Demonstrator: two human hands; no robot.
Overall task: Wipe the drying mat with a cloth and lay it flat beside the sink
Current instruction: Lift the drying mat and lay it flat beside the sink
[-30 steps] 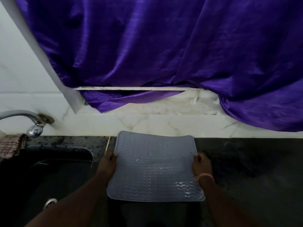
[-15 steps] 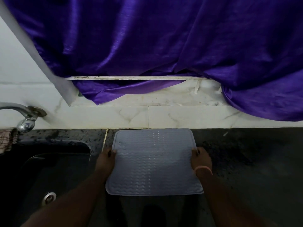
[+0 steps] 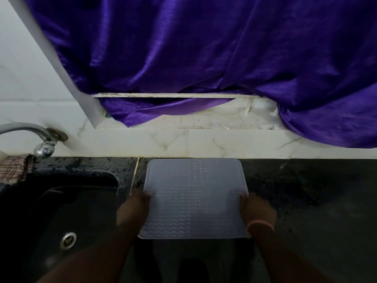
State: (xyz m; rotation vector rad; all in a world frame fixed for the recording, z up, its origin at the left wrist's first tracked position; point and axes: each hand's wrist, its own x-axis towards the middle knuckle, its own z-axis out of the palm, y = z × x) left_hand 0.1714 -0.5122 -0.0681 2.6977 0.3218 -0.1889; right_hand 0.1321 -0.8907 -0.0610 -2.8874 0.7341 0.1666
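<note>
mat: grey silicone drying mat lay on the black granite counter, just right of the sink, far edge close to the marble backsplash
left hand: left hand gripped the mat's left edge, fingertips curled onto the top surface
right hand: right hand gripped the right edge the same way; pink band on that wrist
step: judged as the lay-flat stage, mat looked down and almost flat
how to do it well: let both edges go together, smooth outward with flat palms so no corner stays lifted; keep the mat square to the backsplash and its left edge off the sink rim
cloth: checked cloth sat at the sink's far-left corner under the tap, well apart from both hands
hard to see: near counter very dark, could not tell whether the mat's front edge overhung; thumbs hidden under the mat edges; wet or dry surface not readable
cut off: cloth and tap spout clipped at the left frame edge; purple curtain covered whatever was behind it
</note>
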